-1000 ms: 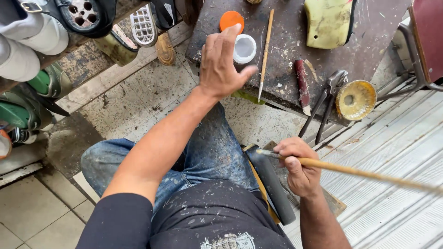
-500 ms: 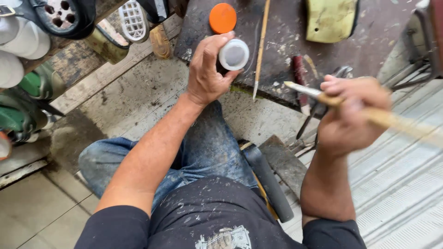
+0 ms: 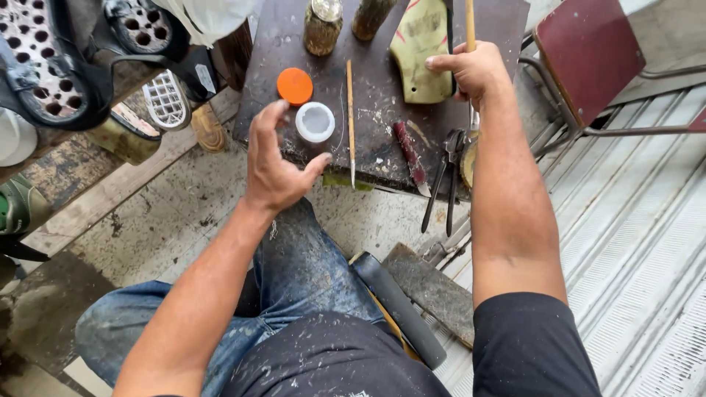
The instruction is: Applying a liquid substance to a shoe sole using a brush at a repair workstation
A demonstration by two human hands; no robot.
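My left hand (image 3: 276,165) hovers with fingers apart just left of a small open white jar (image 3: 315,122) on a dark work board (image 3: 382,88); it holds nothing. The jar's orange lid (image 3: 295,86) lies beside it. My right hand (image 3: 474,71) grips a long wooden-handled brush (image 3: 470,22) over the board's right side, near a yellow-green shoe sole (image 3: 421,51). A thin stick (image 3: 351,121) lies right of the jar.
Pliers (image 3: 445,173), a red-handled knife (image 3: 410,158) and two jars (image 3: 323,26) rest on the board. Shoes and soles (image 3: 88,66) pile at the left. A red chair (image 3: 588,59) stands at the right over corrugated metal. A black roll (image 3: 397,309) leans by my knee.
My left hand has let go of the white jar and drawn back a little. My right hand has carried the brush up from my lap side to over the board.
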